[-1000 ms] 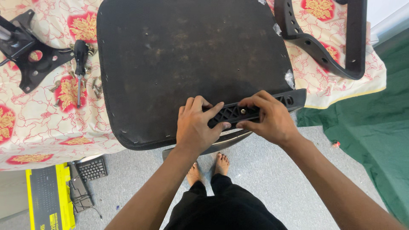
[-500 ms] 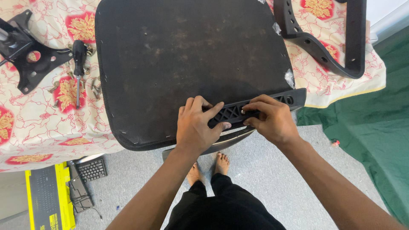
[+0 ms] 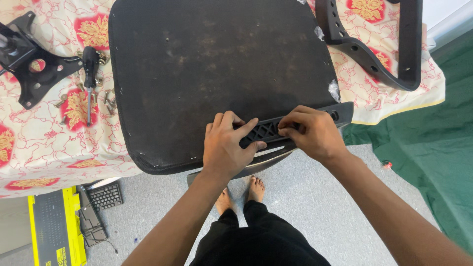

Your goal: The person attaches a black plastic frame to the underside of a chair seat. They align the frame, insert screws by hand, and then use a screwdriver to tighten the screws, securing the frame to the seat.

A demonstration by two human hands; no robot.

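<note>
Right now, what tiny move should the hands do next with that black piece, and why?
Probably nudge the black ribbed bracket further onto the upturned seat base. Both the left hand and right hand press it at the seat's near edge, where it lies slanted and overhangs.

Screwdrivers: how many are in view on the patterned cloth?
1. A black-handled screwdriver lies left of the upturned chair seat, beside the black metal bracket, among loose bolts. Others could be hidden under the seat.
</note>
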